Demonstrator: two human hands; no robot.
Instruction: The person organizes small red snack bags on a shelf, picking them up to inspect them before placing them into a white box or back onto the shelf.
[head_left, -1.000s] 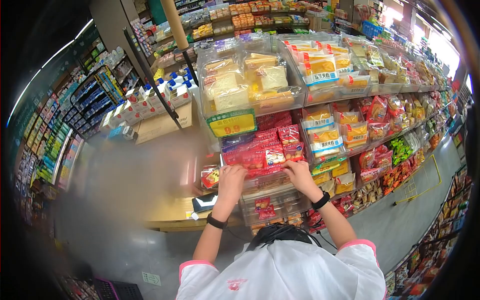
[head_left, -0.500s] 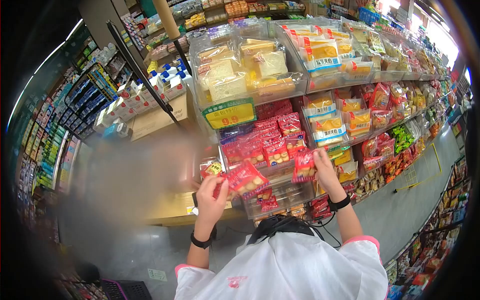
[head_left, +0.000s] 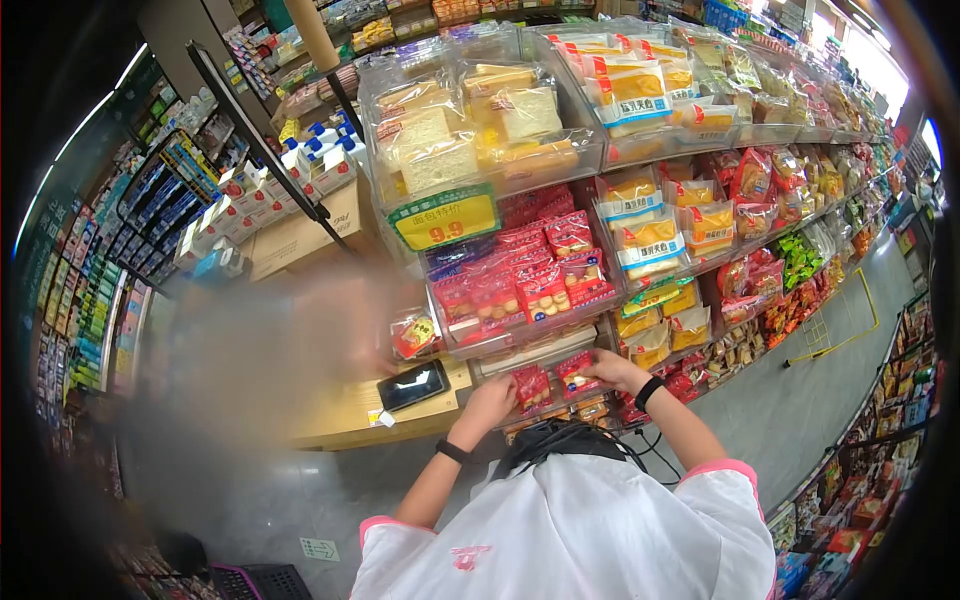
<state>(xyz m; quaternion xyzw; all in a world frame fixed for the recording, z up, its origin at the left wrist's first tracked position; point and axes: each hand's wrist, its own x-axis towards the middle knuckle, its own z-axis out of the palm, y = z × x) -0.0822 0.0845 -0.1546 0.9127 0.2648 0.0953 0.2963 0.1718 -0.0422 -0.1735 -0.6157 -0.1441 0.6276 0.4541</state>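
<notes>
Low in front of the shelf, my left hand [head_left: 490, 402] has its fingers closed on a red snack packet [head_left: 532, 388]. Just to its right, my right hand [head_left: 615, 371] grips another red packet [head_left: 576, 374] by its right side. Both packets hang side by side over the lower clear bin, close together. Above them, a clear tray holds several upright red packets [head_left: 543, 292] with round biscuits pictured or visible. A green and yellow price sign [head_left: 445, 218] reading 9.9 is fixed over that tray.
Left of the bins, a black phone [head_left: 413, 385] lies on a wooden surface [head_left: 345, 425]. Bagged bread [head_left: 430, 145] fills the top bin. Packaged cakes [head_left: 650, 245] stand to the right. A large grey blur [head_left: 240, 360] covers the left side.
Both hands have moved down and closer together with their red packets, from before the red tray to the lower bin. The phone, earlier mostly behind my left hand, now shows.
</notes>
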